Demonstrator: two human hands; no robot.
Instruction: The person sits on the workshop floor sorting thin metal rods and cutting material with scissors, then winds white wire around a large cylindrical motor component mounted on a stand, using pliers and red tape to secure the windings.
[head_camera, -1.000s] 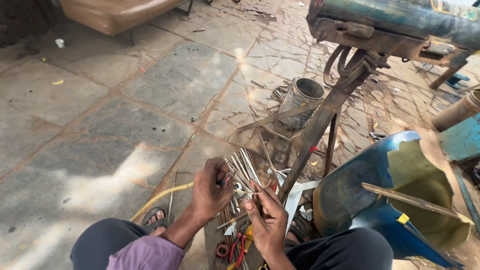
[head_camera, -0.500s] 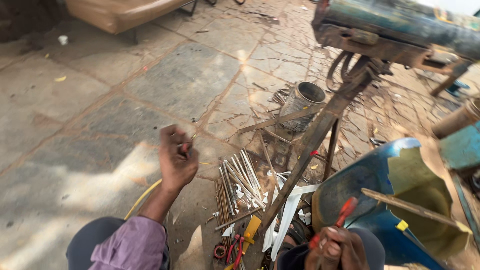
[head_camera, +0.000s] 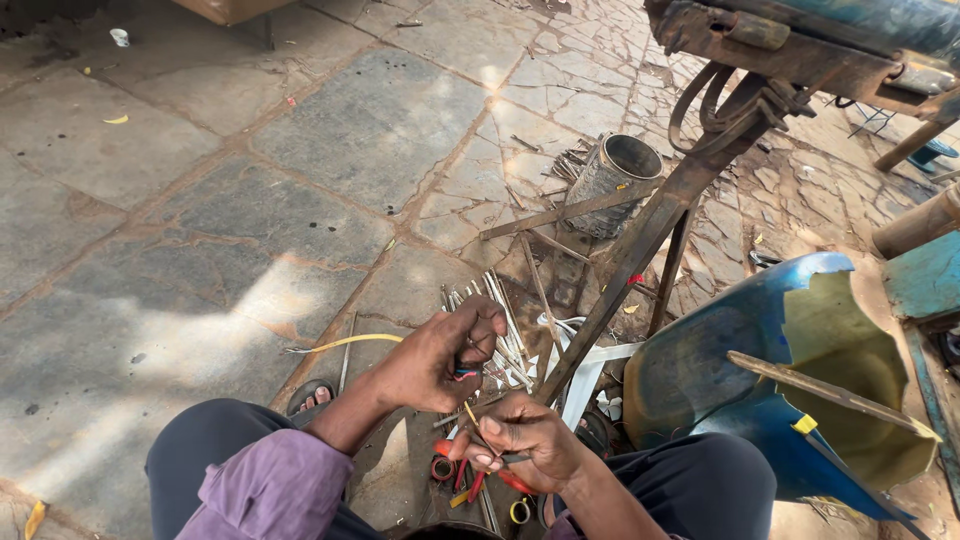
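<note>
Down by the knees, the left hand (head_camera: 440, 355) is clenched around a small red-and-blue piece (head_camera: 466, 372), while the right hand (head_camera: 525, 440) pinches a thin wire (head_camera: 470, 412) over the metal rods (head_camera: 495, 320). Open paving (head_camera: 200, 200) lies leftward; a dented tin can (head_camera: 615, 180) and blue drum (head_camera: 790, 370) crowd the right.

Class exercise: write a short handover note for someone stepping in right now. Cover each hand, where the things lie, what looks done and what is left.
Left hand: closed on a small red and blue item.
Right hand: pinching a thin rod between its fingertips.
Bundle of metal rods lies on the stone floor just ahead; red-handled pliers below the hands; metal can beyond.
Done: one rod picked up. Left: the pile remains on the floor.
</note>
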